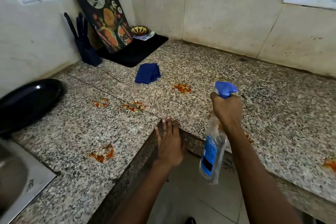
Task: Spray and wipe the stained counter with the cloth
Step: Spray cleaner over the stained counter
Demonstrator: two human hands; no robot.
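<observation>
Nearest us, our left hand point(168, 143) lay flat, fingers straight, on the inner corner of the granite counter point(200, 63). Our right hand point(227, 111) gripped one spray bottle point(211, 152) by its neck, body slanting down towards us, blue nozzle point(226, 88) aimed away. One folded blue cloth point(147, 73) lay further back; we counted six orange stains point(182, 87).

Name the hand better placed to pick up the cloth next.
Left. The left hand rests open on the counter edge, free, on the blue cloth's side; the right hand grips the spray bottle.
</observation>
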